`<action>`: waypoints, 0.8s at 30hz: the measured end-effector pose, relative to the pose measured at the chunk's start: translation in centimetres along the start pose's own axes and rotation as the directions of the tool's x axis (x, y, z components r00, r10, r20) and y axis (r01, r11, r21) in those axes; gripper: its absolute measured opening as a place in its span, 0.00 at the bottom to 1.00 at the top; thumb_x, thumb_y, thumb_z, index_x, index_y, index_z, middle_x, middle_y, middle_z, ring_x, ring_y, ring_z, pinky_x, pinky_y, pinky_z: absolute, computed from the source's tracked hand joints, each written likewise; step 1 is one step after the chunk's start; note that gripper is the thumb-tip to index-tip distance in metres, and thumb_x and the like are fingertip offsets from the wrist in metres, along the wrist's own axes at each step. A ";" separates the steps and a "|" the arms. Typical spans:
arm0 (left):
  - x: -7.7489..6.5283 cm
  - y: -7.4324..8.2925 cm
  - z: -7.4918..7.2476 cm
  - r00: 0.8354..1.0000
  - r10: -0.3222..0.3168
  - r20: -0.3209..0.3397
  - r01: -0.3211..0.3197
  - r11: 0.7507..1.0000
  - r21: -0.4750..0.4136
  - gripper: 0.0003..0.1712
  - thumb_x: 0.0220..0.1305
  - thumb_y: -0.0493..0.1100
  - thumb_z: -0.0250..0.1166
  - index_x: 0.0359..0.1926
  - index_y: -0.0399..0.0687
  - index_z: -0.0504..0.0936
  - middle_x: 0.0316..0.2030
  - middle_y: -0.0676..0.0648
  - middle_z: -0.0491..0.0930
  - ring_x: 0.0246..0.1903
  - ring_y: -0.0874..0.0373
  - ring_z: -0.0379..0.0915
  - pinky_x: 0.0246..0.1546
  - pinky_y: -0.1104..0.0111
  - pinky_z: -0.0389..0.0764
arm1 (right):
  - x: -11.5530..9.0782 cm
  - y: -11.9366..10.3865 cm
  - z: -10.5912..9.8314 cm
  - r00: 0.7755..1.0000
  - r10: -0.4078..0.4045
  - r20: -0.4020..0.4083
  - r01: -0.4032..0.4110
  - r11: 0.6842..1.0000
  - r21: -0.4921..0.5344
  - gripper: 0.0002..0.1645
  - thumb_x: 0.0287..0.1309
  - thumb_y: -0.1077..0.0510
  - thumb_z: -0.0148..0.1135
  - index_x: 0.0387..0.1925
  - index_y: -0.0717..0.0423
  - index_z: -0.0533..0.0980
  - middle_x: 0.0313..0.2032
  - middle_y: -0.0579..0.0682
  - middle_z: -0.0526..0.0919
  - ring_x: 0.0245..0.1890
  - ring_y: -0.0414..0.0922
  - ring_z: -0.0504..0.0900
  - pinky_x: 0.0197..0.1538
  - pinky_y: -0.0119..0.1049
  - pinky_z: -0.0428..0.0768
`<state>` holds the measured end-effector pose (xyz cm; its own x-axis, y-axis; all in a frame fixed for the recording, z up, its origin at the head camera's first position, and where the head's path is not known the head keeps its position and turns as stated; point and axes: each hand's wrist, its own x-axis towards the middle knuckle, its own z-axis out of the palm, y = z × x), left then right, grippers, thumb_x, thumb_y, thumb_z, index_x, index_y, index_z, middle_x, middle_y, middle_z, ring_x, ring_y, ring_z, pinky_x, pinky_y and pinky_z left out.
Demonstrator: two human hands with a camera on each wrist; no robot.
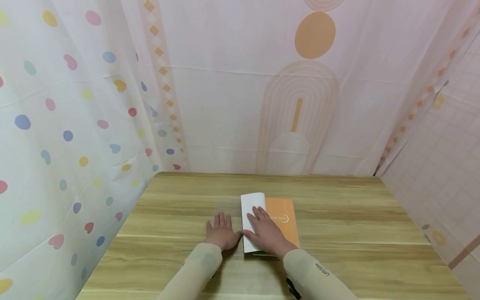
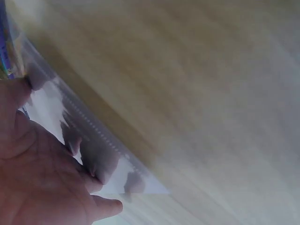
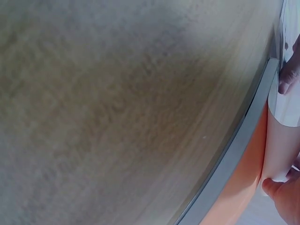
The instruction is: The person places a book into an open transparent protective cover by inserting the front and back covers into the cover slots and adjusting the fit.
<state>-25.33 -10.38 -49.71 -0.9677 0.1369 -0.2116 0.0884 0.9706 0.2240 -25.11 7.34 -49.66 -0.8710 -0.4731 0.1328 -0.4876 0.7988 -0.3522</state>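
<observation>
A booklet with an orange face (image 1: 286, 235) lies on the table, and a white page or flap (image 1: 252, 202) is folded over its left part. My right hand (image 1: 267, 232) rests on this white flap with fingers spread; in the right wrist view the flap (image 3: 281, 145) bulges in a curve above the orange. To the left, my left hand (image 1: 223, 235) lies with straight, spread fingers on a clear plastic sheet (image 2: 99, 140), which shows reflections and a dotted line along its edge. The two thumbs meet near the booklet's left edge. A bit of green shows under the flap's lower edge.
The wood-grain table (image 1: 356, 225) extends on both sides of the booklet. A white curtain with coloured dots (image 1: 86, 137) hangs at the left, and a pale patterned curtain (image 1: 225, 104) hangs behind the table's far edge. Another pale curtain (image 1: 442, 166) is at the right.
</observation>
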 end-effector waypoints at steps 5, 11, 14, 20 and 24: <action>-0.1 0.3 -0.2 1.000 -0.008 0.008 0.008 1.000 -0.004 0.41 0.74 0.58 0.49 0.74 0.31 0.57 0.74 0.28 0.47 0.74 0.35 0.39 0.68 0.36 0.42 | 0.0 0.1 0.1 1.000 -0.003 -0.005 0.003 1.000 -0.011 0.36 0.71 0.42 0.54 0.69 0.62 0.67 0.72 0.63 0.60 0.74 0.59 0.53 0.71 0.51 0.58; -0.1 0.2 -0.4 1.000 -0.007 0.007 0.007 1.000 -0.028 0.37 0.75 0.53 0.48 0.74 0.32 0.56 0.74 0.29 0.46 0.74 0.36 0.39 0.67 0.35 0.40 | -0.1 0.1 0.2 1.000 -0.003 -0.005 0.003 1.000 -0.005 0.36 0.70 0.43 0.54 0.69 0.62 0.67 0.72 0.63 0.60 0.74 0.59 0.54 0.71 0.51 0.58; -0.2 0.0 -0.2 1.000 -0.007 0.005 0.007 1.000 -0.013 0.41 0.75 0.59 0.47 0.75 0.34 0.56 0.75 0.30 0.46 0.75 0.37 0.39 0.67 0.34 0.41 | -0.1 0.1 0.2 1.000 -0.001 -0.003 0.001 1.000 0.006 0.36 0.71 0.42 0.54 0.69 0.62 0.67 0.72 0.63 0.60 0.74 0.59 0.53 0.71 0.51 0.58; 0.0 -0.2 0.3 1.000 -0.003 0.000 0.003 1.000 0.022 0.45 0.73 0.65 0.47 0.75 0.35 0.56 0.75 0.31 0.47 0.75 0.37 0.39 0.66 0.33 0.41 | -0.1 0.1 0.4 1.000 0.001 -0.007 -0.001 1.000 0.014 0.37 0.71 0.41 0.53 0.69 0.62 0.67 0.73 0.62 0.59 0.74 0.59 0.52 0.71 0.52 0.58; 0.1 0.1 0.3 1.000 0.004 -0.002 -0.004 1.000 0.024 0.41 0.74 0.60 0.48 0.75 0.35 0.57 0.75 0.31 0.47 0.75 0.37 0.39 0.66 0.33 0.41 | -0.1 0.1 0.2 1.000 -0.005 -0.013 0.005 1.000 0.017 0.36 0.71 0.42 0.54 0.69 0.62 0.67 0.72 0.63 0.59 0.74 0.59 0.53 0.71 0.52 0.58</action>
<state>-25.38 -10.26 -49.99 -0.9679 0.1402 -0.2086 0.0976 0.9745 0.2021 -25.01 7.37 -49.89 -0.8694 -0.4718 0.1464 -0.4907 0.7903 -0.3670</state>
